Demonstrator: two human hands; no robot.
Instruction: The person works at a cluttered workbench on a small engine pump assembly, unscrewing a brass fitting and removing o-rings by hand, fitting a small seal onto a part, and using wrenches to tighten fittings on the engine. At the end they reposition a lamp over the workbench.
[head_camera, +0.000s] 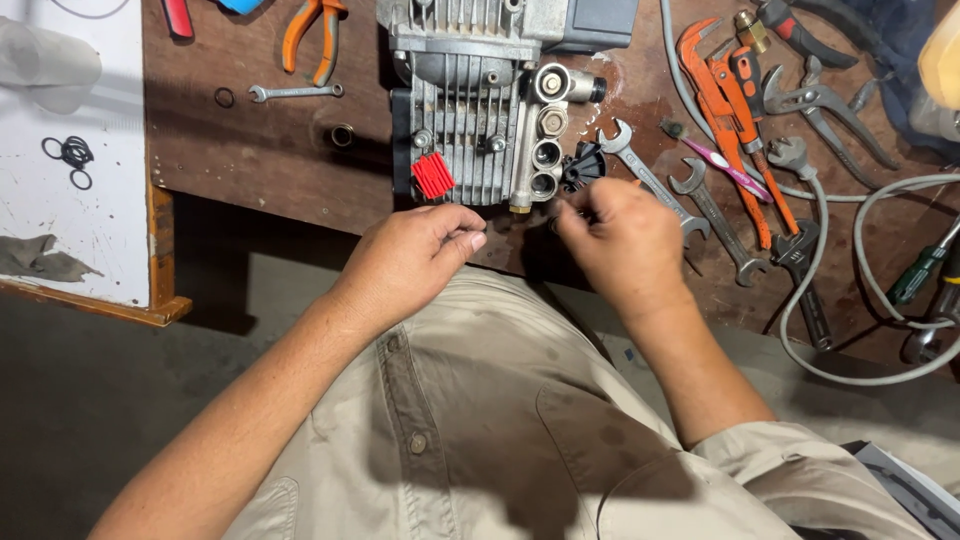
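Just at the near edge of the wooden bench (260, 150), both hands meet below the finned grey pump body (475, 110). The left hand (415, 262) has thumb and fingertips pressed together, though what they pinch is too small to tell; the right hand (625, 245) curls its fingers by the black knob (583, 165), its grip hidden. A tiny part could slip over the bench edge onto the floor, I judge. One red ribbed cap (432, 176) sits on the pump; a white board (95, 200) carries black O-rings (72, 155).
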